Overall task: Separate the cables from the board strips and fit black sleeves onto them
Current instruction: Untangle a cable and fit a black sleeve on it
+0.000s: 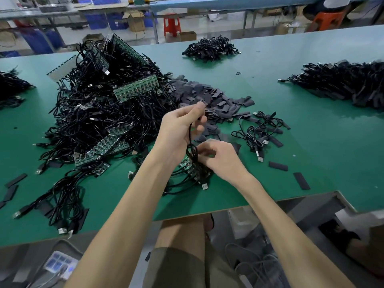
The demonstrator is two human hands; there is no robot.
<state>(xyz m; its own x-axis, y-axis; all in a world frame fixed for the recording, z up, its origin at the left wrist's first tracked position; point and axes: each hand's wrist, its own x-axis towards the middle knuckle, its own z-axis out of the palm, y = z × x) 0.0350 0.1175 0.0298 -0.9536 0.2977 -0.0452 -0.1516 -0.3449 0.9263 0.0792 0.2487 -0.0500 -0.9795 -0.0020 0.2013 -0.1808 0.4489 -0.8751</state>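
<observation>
Black cable [190, 133] hung pinched in the left hand [180, 125], just nearer than the sleeve pile [207, 96]; the right hand [220, 156], fingers curled, held its loops; tugging might knot the tangle.

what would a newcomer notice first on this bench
The big tangled heap of black cables, studded with green board strips, sits left of centre on the green table and grabs the eye first. Just right of it spreads a pile of flat black sleeves. In front, the left hand lifts one cable while the right hand pinches its lower loops.
</observation>
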